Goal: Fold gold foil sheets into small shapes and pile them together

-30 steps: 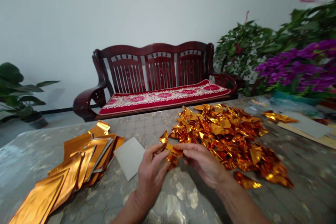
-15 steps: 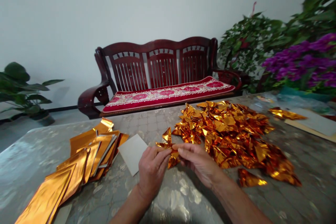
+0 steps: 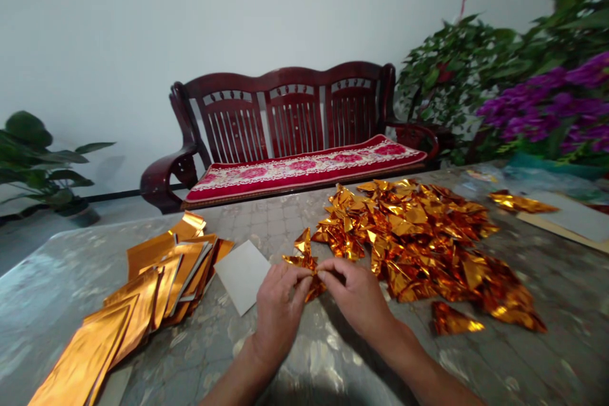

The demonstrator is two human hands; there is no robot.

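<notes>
My left hand (image 3: 281, 303) and my right hand (image 3: 360, 297) meet over the table, thumbs and fingers pinched on a small folded gold foil paper (image 3: 314, 292). Their fingertips cover most of its middle. Shiny foil points (image 3: 301, 243) stick up just behind the fingers; whether they belong to the held piece I cannot tell. To the right lies a large pile of folded gold foil pieces (image 3: 404, 228), and one loose folded piece (image 3: 454, 320) rests near my right wrist. Left of my left hand is a pale square sheet (image 3: 243, 276).
A fanned stack of flat gold foil sheets (image 3: 137, 285) covers the table's left part. The patterned tablecloth (image 3: 200, 361) shows in front. At right are a pale board (image 3: 571, 219) and purple flowers (image 3: 547, 108). Beyond the table stands a wooden bench (image 3: 285, 114).
The fingers of both hands have shifted on the foil paper, with my right fingers now curled more and the thumb tips closer together. The view has tilted slightly.
</notes>
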